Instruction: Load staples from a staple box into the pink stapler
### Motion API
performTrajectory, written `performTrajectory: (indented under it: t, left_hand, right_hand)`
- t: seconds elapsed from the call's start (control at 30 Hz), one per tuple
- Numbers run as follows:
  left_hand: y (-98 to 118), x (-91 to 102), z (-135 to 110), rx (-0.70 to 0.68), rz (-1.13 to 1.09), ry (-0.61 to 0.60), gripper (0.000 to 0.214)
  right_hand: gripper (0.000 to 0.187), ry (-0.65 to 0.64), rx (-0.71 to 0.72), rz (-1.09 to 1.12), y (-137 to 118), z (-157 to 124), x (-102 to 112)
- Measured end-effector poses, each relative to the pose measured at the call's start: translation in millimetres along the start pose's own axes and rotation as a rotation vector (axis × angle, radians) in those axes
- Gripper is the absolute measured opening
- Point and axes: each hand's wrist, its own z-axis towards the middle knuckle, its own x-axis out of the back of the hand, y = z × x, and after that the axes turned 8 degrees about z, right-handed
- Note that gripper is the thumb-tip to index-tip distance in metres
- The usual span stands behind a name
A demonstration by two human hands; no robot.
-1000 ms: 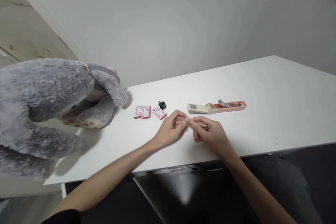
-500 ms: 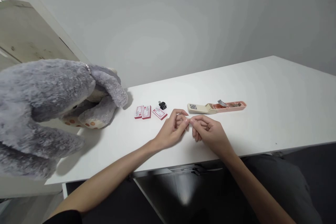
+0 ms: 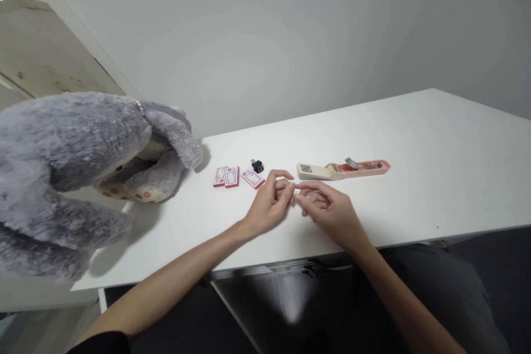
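Observation:
Above the front middle of the table, my left hand [image 3: 271,202] is closed, thumb and index finger pinched at a tiny pale bit too small to name. My right hand [image 3: 326,207] meets it fingertip to fingertip, its thumb and index finger on either side of the same pale bit, its other fingers curled. Just beyond my right hand lies a stapler [image 3: 317,171], opened out flat, with a cream top and a pink base holding metal parts. Beyond my left hand is a small red-and-white box [image 3: 253,178], with a black staple remover [image 3: 258,166] behind it.
Two more red-and-white boxes [image 3: 226,176] lie side by side to the left. A large grey plush toy [image 3: 83,138] sits at the table's left end. A wall [image 3: 265,55] rises behind the white table [image 3: 435,166]. A tiny dark speck [image 3: 437,227] lies near the front edge.
My right thumb and index finger have spread a little apart, and a pale bit shows between them. My left hand has barely moved. The stapler and boxes stay where they were.

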Motion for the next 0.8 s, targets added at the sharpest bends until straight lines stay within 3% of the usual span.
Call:
performTrajectory:
  t: [0.23,0.33,0.43,0.5,0.63,0.8]
  left_hand:
    - [0,1.5,2,-0.01,0.031,-0.032,0.035]
    - [1,3.9,2,-0.045,0.21,0.041,0.03]
    - [0,7.4,2,-0.247,0.513,0.108,0.024]
    - [-2,9.8,3,-0.382,0.69,0.091,0.035]
    - [-7,13.5,3,-0.409,0.85,-0.037,0.059]
    - [-10,14.8,4,-0.356,0.859,-0.07,0.063]
  right_hand:
    - [0.029,0.109,0.136,-0.121,4,0,9]
    - [0.029,0.191,0.236,-0.232,4,7,37]
    - [0.026,0.343,0.357,-0.447,2,18,77]
    - [0.024,0.403,0.404,-0.542,0,27,101]
    - [0.023,0.342,0.449,-0.638,3,42,128]
    - [0.021,0.279,0.492,-0.713,13,50,132]
